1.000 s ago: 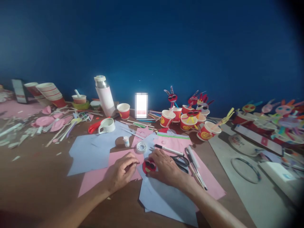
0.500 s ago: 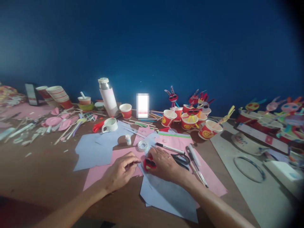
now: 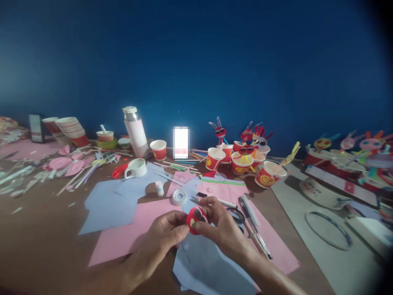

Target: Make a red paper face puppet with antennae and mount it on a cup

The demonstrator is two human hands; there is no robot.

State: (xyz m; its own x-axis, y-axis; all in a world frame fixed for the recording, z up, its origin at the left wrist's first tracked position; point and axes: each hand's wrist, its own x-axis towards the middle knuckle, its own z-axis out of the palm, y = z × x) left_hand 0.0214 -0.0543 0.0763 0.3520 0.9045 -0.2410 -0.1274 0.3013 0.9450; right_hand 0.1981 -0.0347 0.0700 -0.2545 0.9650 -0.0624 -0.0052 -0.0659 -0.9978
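A round red paper face with dark eyes and a small yellow patch is held up between both hands, above the blue paper. My left hand pinches its left edge between thumb and fingers. On the other side, my right hand grips the face with the thumb across its front. Black-handled scissors lie partly hidden behind my right hand. A tape roll and a small white bottle are beyond the hands.
Pens rest on pink paper at the right. Behind are a white flask, a white mug and red paper cups, several holding paper figures. Paper scraps and sticks spread across the left.
The red face has been raised off the paper and tilted. My left hand has come to its edge and now holds it too. The view has shifted slightly.
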